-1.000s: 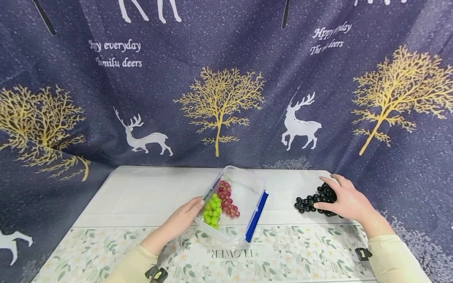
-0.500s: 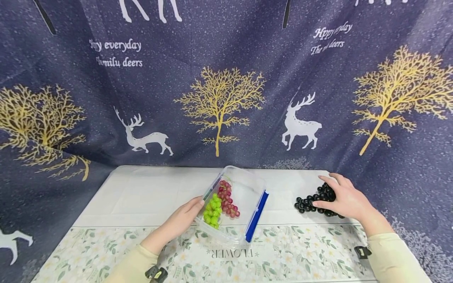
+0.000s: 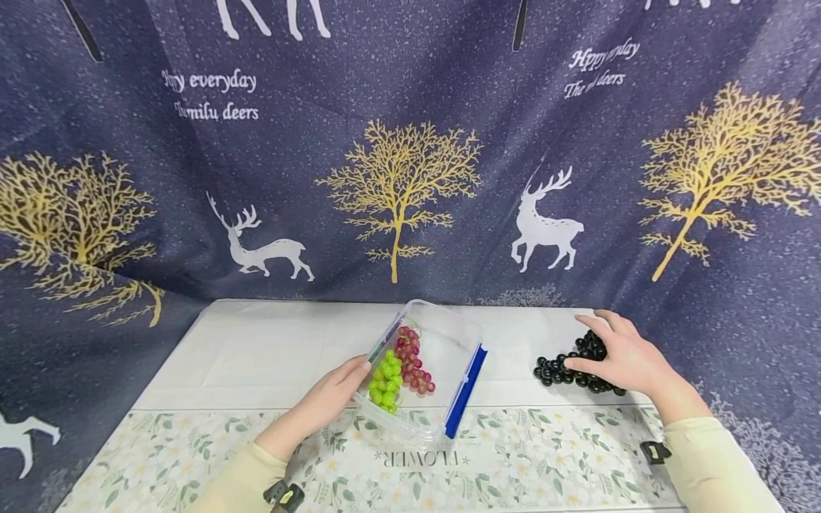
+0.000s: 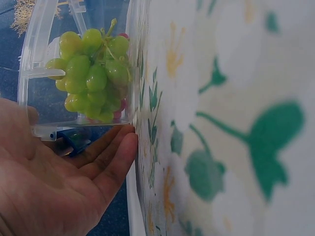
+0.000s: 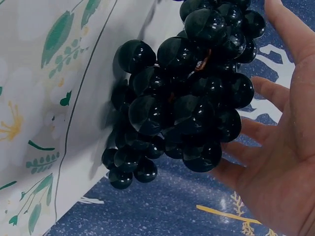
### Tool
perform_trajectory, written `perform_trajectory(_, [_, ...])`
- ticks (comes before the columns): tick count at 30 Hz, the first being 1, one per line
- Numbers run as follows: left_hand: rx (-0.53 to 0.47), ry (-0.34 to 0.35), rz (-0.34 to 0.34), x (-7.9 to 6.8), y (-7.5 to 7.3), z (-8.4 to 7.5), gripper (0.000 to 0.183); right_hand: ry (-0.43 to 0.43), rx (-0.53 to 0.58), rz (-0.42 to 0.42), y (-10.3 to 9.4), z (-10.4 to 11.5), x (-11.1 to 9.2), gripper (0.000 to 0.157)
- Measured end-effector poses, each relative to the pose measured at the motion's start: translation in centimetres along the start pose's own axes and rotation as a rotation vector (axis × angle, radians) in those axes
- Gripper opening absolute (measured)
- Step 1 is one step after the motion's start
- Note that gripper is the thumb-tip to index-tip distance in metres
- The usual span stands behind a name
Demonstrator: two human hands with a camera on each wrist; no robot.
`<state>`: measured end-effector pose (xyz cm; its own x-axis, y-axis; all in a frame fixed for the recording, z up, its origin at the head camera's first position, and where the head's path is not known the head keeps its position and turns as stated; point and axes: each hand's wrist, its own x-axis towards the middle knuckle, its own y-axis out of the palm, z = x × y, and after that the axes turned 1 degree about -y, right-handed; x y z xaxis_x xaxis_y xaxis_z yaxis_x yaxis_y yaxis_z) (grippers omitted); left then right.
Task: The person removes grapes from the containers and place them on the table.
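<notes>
My left hand (image 3: 336, 392) rests against the left side of a clear plastic food box (image 3: 410, 429), its fingers nearly straight along the wall and the thumb at the rim. Inside lie a bunch of green grapes (image 3: 385, 385) and a bunch of red grapes (image 3: 410, 360). Over at the right, a bunch of black grapes (image 3: 554, 372) lies on the table, partly hidden by my right hand (image 3: 631, 363). That hand hovers close around the bunch with spread fingers. In the right wrist view its palm faces the black grapes (image 5: 192, 113) without closing on them.
A blue latch flap (image 3: 466, 393) hangs open on the box's right side. The white table (image 3: 269, 342) carries a floral cloth (image 3: 212, 456) along its front. Behind the table hangs a dark blue curtain (image 3: 398, 64) with deer and trees.
My right hand has shifted slightly left and up over the black grapes, uncovering more of their right end. My left hand, the box and the grapes in it stay put.
</notes>
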<state>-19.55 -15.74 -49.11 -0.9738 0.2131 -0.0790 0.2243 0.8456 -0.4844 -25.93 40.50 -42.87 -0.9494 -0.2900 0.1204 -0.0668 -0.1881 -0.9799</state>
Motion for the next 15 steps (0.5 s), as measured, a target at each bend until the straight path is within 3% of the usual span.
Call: perform_trajectory(15, [0.002,0.008,0.002,0.05,-0.02,0.09,0.072,-0.023,0.007,-0.022,-0.19,0.67,0.95,0.105])
